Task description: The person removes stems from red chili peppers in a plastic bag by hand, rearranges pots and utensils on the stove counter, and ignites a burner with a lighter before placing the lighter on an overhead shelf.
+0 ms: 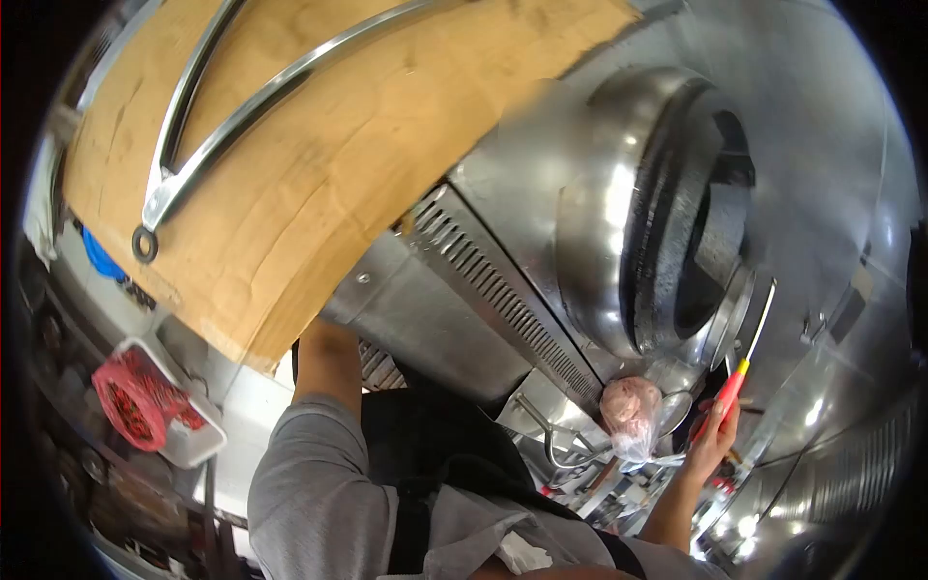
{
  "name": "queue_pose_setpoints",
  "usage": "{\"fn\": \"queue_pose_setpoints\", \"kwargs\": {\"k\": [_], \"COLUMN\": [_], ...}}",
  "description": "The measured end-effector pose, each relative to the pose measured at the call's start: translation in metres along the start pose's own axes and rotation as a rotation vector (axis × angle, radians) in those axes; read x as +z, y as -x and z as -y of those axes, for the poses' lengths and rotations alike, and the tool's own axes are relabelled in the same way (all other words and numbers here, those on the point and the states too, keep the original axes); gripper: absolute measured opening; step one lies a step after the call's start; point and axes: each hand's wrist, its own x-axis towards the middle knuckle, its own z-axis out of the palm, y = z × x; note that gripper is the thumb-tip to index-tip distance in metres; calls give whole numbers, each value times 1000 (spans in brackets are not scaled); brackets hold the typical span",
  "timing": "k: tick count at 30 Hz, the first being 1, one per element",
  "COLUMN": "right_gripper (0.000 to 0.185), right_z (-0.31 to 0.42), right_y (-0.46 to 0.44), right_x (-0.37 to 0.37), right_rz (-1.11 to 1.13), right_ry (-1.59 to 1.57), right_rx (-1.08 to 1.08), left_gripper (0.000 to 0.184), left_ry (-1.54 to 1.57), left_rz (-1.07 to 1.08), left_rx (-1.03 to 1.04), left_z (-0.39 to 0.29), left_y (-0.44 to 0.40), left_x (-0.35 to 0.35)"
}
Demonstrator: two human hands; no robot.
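My right hand (713, 445) is closed around the red handle of a tool (731, 391) with a yellow collar and a thin metal shaft pointing up and away. From this view I cannot tell whether it is a screwdriver or a long lighter. Just left of that hand is a clear plastic bag (630, 416) of something pinkish. Beyond the tool's shaft stands a large rounded steel vessel (599, 213) with a dark, blackened opening. My left forearm (327, 362) goes under the edge of a tan board (290, 193), which hides my left hand.
On the board lie two curved metal arms (227, 135) joined at a ringed end, like tongs. A slotted steel grille (503, 290) runs beside the vessel. At left, a red mesh bag (140, 401) of red pieces rests at a white tray (198, 445). Steel walls surround the right side.
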Motion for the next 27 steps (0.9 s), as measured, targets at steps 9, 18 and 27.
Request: {"fn": "queue_pose_setpoints", "kwargs": {"k": [9,18,27], "right_gripper": [38,32,32], "right_z": [-8,33,45], "right_y": [-34,-150,-156], "right_x": [-31,39,86], "right_rz": [113,465,596], "right_ry": [304,711,898], "right_rx": [8,-326,-292], "left_gripper": [39,48,30], "left_ry": [1030,1821,1496], "left_rz": [-533,-229,-384], "left_rx": [112,45,203], "left_z": [-74,-177,-176], "left_y": [225,381,355], "left_x": [40,27,43]}}
